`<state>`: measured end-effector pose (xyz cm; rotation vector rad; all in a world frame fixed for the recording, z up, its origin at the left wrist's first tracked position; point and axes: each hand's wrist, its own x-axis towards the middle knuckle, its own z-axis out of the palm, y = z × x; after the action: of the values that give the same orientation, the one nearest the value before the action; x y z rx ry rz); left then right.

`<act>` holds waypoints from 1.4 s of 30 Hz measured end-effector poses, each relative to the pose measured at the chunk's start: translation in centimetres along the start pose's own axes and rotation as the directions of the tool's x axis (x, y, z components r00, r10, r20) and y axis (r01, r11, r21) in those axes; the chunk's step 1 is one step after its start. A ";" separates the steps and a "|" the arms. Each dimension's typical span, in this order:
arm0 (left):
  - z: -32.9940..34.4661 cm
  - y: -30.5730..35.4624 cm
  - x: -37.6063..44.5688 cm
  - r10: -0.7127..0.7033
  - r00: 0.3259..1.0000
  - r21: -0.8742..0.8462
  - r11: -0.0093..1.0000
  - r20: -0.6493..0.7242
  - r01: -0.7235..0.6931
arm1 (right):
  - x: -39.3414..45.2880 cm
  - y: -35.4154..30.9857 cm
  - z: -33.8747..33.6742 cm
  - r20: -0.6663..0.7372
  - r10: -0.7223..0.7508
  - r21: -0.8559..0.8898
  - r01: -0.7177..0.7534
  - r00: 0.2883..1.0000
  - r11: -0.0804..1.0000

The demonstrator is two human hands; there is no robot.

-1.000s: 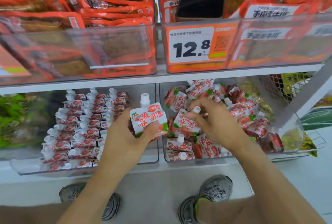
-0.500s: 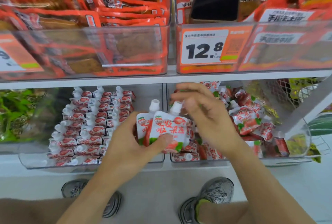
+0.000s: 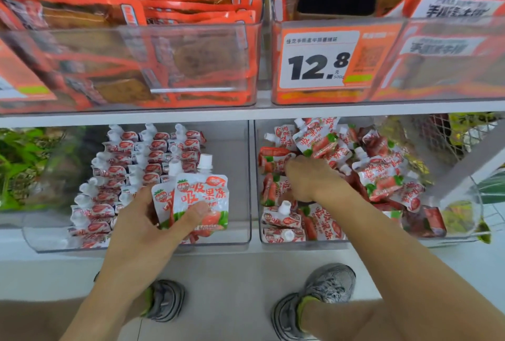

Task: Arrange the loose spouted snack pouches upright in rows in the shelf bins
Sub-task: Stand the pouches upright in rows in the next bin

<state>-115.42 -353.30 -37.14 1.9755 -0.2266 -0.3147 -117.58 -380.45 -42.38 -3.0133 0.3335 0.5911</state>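
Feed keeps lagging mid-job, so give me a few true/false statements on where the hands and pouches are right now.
1. The left hand holds two white spouted strawberry pouches upright. True.
2. The right hand rests on the floor. False: it reaches into the right clear plastic bin among the jumbled loose pouches.
3. The left clear plastic bin holds pouches in neat rows. True.
4. The orange price tag reads 9.9. False: it reads 12.8.

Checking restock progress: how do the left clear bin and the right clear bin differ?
The left clear bin holds its pouches upright in neat rows, with bare floor on its right side; the right clear bin holds a jumbled pile lying at all angles. Both are clear bins holding the same strawberry spouted pouches.
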 end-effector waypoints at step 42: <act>2.7 1.2 -0.6 0.078 0.997 -0.123 0.990 0.026 -0.074 | -2.8 3.4 0.9 0.214 -0.358 0.772 0.067 0.909 0.632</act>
<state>-116.86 -355.97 -37.09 1.8381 -0.2952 -0.3024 -121.21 -383.14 -42.16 -2.0425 0.1291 0.7221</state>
